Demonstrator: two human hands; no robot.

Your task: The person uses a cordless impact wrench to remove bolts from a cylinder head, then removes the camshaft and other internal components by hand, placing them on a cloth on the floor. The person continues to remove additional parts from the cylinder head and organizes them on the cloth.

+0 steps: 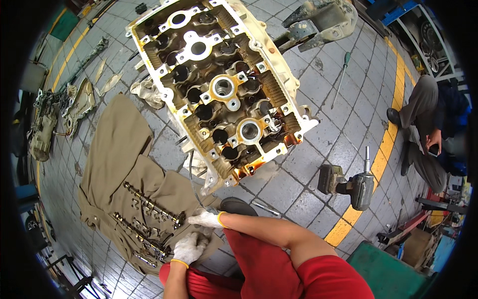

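Both my hands wear white knit gloves with yellow cuffs, low over a spread brown jacket (114,134). My right hand (205,218) points its fingers left, close to the end of a camshaft (154,207). Whether it touches the shaft cannot be made out. A thin dark cable (191,174) hangs from the engine block side down to this hand. Nearer me, my left hand (190,247) is curled, and what lies within its fingers is hidden. Beside it rests a second camshaft (142,234). Small metal caps (142,258) lie around both shafts.
A large oily cylinder head (224,87) stands ahead of me. At right are a cordless impact wrench (359,189) and a green-handled screwdriver (342,74). Metal engine parts (55,117) lie far left. A seated person (423,124) holds a phone at far right. A green box (388,269) sits near.
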